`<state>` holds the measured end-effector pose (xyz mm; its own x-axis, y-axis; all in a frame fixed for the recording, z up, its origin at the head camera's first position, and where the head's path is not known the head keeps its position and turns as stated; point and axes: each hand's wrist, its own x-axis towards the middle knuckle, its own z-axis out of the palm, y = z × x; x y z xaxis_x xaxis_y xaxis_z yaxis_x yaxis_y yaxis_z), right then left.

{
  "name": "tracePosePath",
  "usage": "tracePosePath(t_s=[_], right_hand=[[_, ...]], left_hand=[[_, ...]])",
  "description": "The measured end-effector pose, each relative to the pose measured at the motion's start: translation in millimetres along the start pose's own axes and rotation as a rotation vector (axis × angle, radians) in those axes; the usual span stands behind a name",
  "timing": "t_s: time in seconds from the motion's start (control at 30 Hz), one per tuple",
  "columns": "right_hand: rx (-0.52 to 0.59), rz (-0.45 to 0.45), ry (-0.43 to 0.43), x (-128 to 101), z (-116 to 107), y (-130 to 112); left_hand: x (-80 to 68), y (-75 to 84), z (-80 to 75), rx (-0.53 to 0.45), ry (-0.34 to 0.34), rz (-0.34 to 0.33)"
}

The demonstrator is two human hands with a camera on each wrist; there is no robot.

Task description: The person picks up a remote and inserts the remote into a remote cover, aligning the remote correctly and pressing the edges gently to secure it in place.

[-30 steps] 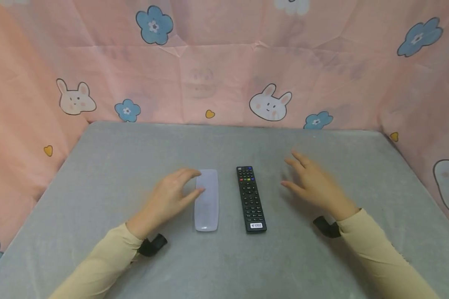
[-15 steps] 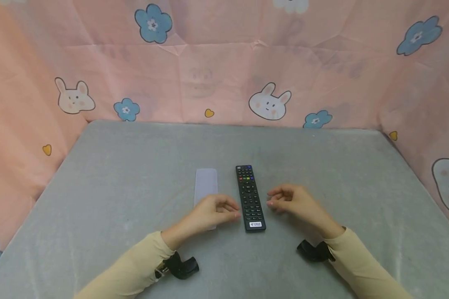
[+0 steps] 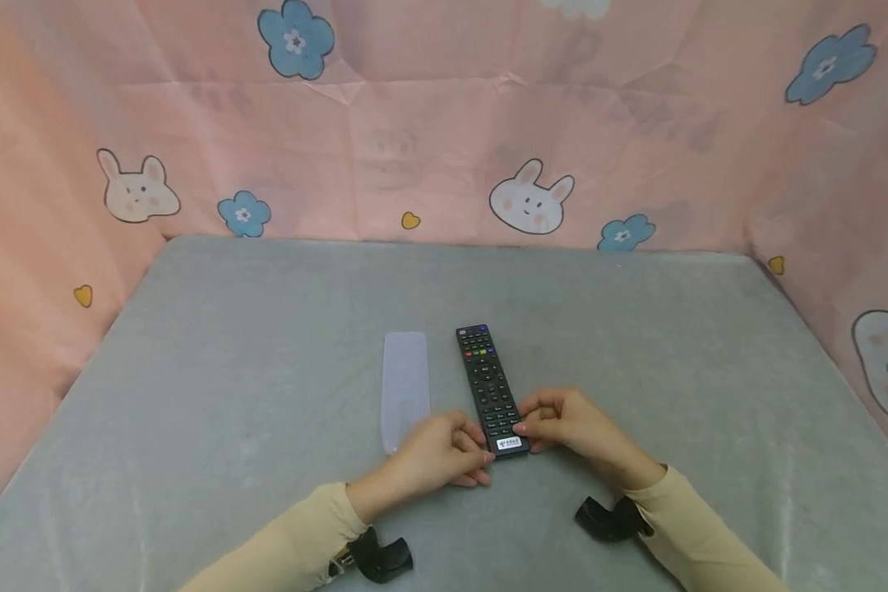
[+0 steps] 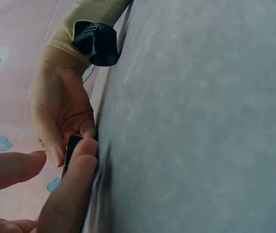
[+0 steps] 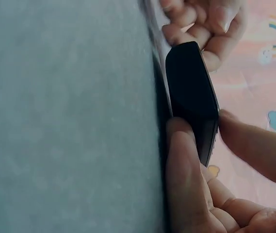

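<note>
A black remote control (image 3: 488,386) points away at a slight slant, its buttons and white label facing up. My right hand (image 3: 577,427) pinches its near end from the right; in the right wrist view the thumb (image 5: 254,145) lies against the top face and a finger (image 5: 181,160) is under the edge. At the remote's near left corner is my left hand (image 3: 437,448), thumb and fingers apart in the left wrist view. Whether its fingertips touch the remote, I cannot tell. A translucent, pale plastic sleeve-like piece (image 3: 405,378) lies left of the remote, its near end partly behind my left hand.
A grey cloth-covered table (image 3: 266,329) carries both items. Pink curtain fabric (image 3: 429,123) with rabbits and flowers hangs behind and at both sides. Black wrist-worn devices (image 3: 381,559) sit under both cuffs, low over the table.
Both hands have come inward and nearer to the person, reaching the remote's near end. My right hand has taken hold of it, and the remote has tilted slightly. The plastic piece stays put.
</note>
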<state>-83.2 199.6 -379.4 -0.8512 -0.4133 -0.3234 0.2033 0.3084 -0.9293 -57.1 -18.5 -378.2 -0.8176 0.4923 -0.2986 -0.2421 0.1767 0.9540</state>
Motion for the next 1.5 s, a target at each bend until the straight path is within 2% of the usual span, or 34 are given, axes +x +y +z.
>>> tracePosePath(t_s=[0.13,0.27,0.43,0.67,0.9,1.2,1.5], right_hand=[[-0.005,-0.015,-0.016,-0.4,0.3,2.1],[-0.007,-0.018,-0.015,-0.9,-0.2,1.4],[0.028,-0.019,-0.010,-2.7,1.2,-1.1],[0.059,-0.064,0.003,-5.8,4.5,-1.3],[0.090,-0.083,0.005,-5.0,2.7,2.4],[0.220,-0.194,-0.109,-2.0,-0.1,11.0],[0.263,-0.198,-0.144,0.2,0.6,13.8]], left_hand=[[1.1,-0.6,4.3,-0.005,-0.005,-0.019],[2.6,0.3,6.5,-0.072,-0.014,-0.041],[2.4,0.7,6.4,-0.154,-0.017,-0.040],[1.8,-0.6,6.2,-0.203,-0.006,-0.026],[1.6,0.3,6.3,-0.191,-0.009,0.035],[0.5,-2.5,7.3,-0.147,-0.008,0.103],[2.0,-6.5,7.6,-0.082,-0.009,0.152]])
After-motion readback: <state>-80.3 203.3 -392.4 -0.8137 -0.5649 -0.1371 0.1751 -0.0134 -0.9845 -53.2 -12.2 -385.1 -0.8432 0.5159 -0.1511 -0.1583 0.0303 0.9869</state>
